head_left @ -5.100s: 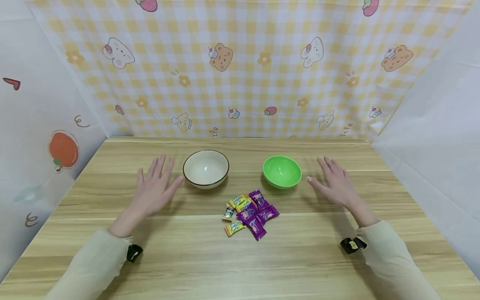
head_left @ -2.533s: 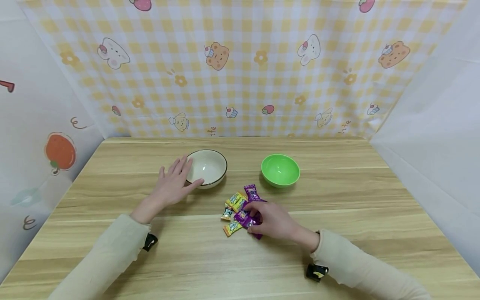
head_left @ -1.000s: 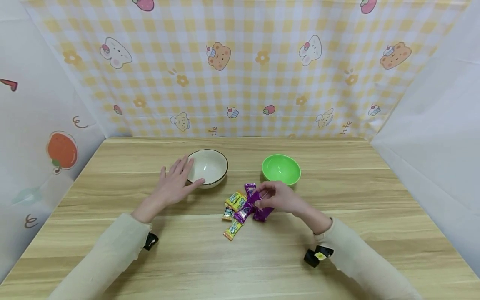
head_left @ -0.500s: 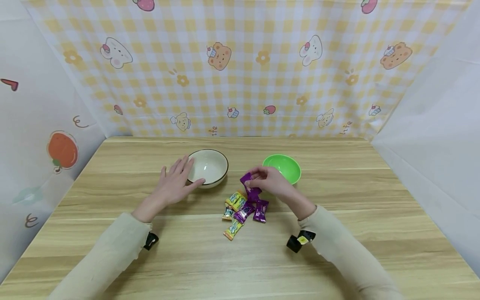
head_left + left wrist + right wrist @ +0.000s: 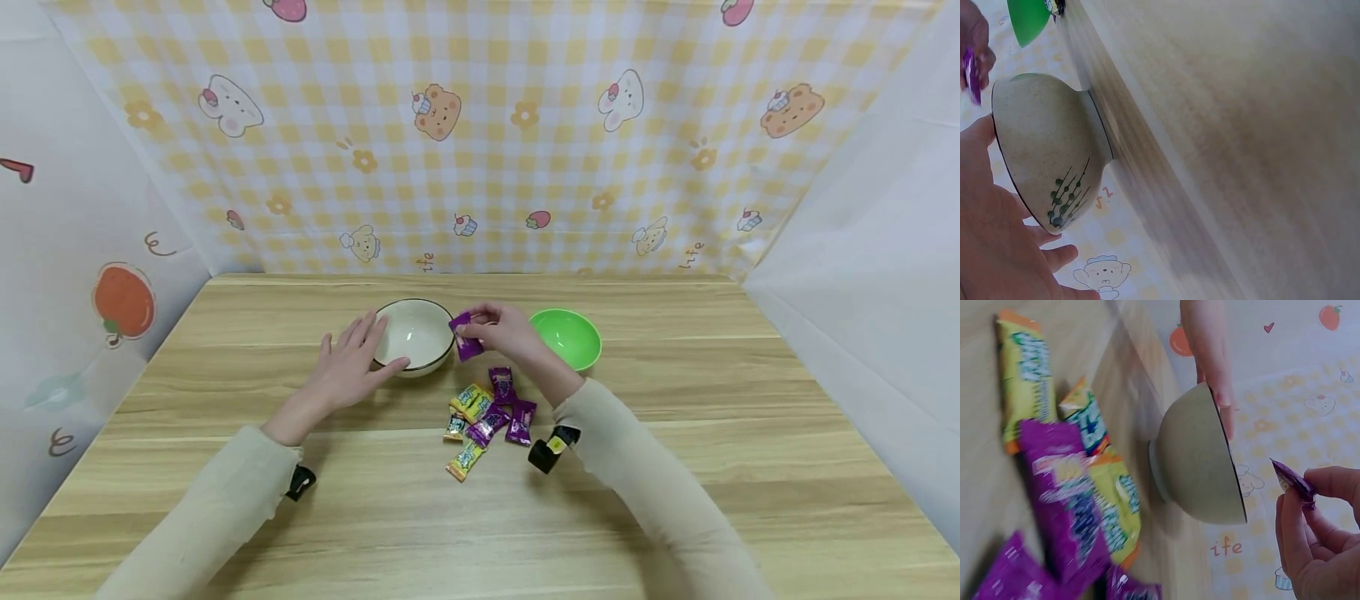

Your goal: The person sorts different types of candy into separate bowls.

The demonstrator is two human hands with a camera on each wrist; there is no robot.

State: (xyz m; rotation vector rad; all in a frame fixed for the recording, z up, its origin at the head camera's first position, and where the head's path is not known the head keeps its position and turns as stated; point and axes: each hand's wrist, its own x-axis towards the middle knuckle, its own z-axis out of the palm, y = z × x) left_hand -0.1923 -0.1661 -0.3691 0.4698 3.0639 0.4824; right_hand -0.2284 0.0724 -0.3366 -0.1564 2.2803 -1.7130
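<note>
My left hand (image 5: 347, 365) rests at the left rim of a cream bowl (image 5: 423, 337) with a dark edge. Its fingers are extended and spread, with the thumb along the near rim. In the left wrist view, green sprigs decorate the bowl's outer wall (image 5: 1044, 131). My right hand (image 5: 506, 333) pinches a purple-wrapped candy (image 5: 468, 340) between thumb and fingers, just by the bowl's right rim. In the right wrist view that candy (image 5: 1294, 483) is above rim level. Several other candies lie on the table: purple ones (image 5: 487, 425) and yellow ones (image 5: 467, 460).
A green bowl (image 5: 572, 340) stands right of the cream one, partly behind my right forearm. The wooden table (image 5: 420, 533) ends at a checked cloth (image 5: 495, 167) behind. White cloth (image 5: 862, 250) hangs at the right side.
My right hand reached the candy heap, gripped a purple candy and carried it up and left to the cream bowl. Remaining candies shifted slightly. My left hand moved onto the bowl's rim and stayed.
</note>
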